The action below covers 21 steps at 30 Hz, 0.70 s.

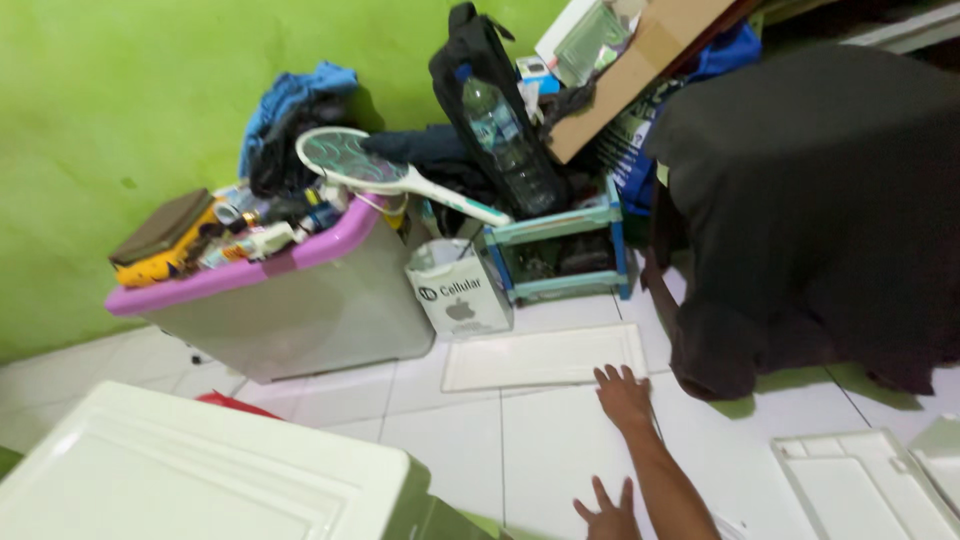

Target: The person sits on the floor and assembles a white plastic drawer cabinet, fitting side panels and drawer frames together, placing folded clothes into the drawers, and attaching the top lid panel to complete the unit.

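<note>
My right hand (622, 397) reaches forward with fingers spread and rests flat on the white floor tiles. Its fingertips touch the near right edge of a flat white plastic panel (540, 358) that lies on the floor. My left hand (606, 516) is low at the bottom edge of the view, fingers apart, palm down on or just above the tiles; it holds nothing. Neither hand grips anything.
A grey storage bin with a pink lid (290, 300) carries clutter and a racket-shaped swatter (385, 172). Beside it stand a white paper bag (458, 290) and a small blue rack (560, 250). Black cloth (820, 210) drapes furniture at right. White panels lie at lower right (860, 485) and lower left (190, 470).
</note>
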Motion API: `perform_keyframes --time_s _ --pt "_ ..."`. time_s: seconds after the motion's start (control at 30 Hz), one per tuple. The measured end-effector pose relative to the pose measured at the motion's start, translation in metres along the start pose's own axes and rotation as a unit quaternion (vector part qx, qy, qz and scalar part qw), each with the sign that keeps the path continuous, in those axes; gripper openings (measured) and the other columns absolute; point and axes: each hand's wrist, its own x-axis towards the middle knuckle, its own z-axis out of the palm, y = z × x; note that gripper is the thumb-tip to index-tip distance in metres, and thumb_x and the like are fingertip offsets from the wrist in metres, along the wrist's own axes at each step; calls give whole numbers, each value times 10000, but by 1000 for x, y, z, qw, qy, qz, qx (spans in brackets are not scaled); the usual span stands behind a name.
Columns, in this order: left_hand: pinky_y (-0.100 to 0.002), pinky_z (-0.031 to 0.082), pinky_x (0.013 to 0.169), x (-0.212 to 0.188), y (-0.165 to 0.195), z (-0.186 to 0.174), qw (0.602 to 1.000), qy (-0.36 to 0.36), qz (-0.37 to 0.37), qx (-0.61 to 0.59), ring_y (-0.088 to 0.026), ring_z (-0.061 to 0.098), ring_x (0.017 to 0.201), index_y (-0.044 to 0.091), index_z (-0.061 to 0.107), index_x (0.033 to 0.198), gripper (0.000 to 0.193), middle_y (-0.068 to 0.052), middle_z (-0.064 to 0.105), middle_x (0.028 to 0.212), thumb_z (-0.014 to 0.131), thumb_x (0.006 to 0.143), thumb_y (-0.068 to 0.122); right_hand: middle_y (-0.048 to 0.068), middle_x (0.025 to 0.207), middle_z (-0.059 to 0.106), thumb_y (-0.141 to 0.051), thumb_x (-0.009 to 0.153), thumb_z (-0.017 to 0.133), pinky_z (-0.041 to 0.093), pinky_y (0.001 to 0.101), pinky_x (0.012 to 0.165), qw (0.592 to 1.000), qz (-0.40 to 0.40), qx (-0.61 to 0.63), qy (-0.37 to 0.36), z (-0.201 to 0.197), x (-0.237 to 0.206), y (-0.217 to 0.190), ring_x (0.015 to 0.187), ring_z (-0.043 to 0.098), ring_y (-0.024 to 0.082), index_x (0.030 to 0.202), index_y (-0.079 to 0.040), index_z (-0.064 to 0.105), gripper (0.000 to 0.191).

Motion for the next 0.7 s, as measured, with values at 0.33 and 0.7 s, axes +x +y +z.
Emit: perform_keyframes --time_s 0.33,0.7 --pt "-702 380 1093 -37 -19 8 1000 -3 7 -27 -500 51 1548 312 53 1654 1369 -121 -62 1731 968 636 292 108 958 671 -82 798 629 501 456 845 951 -212 -89 206 21 -78 1 912 659 285 990 -57 664 197" --pt "-569 273 1212 -189 -52 111 990 -79 83 -82 -394 192 1560 64 170 1636 1124 -197 118 1700 756 846 608 159 943 675 -266 933 662 529 431 688 934 -91 205 280 -37 -302 46 841 658 348 1050 -35 602 266"
